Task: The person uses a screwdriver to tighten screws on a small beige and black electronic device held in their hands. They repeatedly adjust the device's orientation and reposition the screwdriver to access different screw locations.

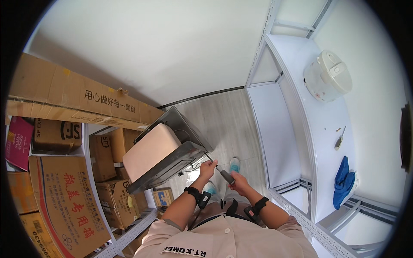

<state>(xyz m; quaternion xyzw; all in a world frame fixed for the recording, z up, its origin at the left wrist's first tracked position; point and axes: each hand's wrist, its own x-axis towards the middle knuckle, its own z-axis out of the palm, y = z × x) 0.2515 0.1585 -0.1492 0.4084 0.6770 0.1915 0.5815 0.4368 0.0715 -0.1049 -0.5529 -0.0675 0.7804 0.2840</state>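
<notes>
A screwdriver with a thick dark grey handle [225,175] is between my hands, its shaft pointing up and left. My left hand [208,168] is closed around the shaft near the edge of a black machine [170,165]. My right hand [237,180] grips the end of the handle. The machine stands tilted to my left, with a smooth beige block-shaped part [151,150] on it. Thin black cables [195,165] hang by its near side, next to my left hand. Exactly where the screwdriver's tip touches is too small to make out.
A long carton [90,96] lies across the far left, above shelves of cardboard boxes [69,202]. On the right, a white shelf [318,124] bears a white lidded pot-like appliance [329,76], another screwdriver [339,142], small screws and a blue cloth [344,182].
</notes>
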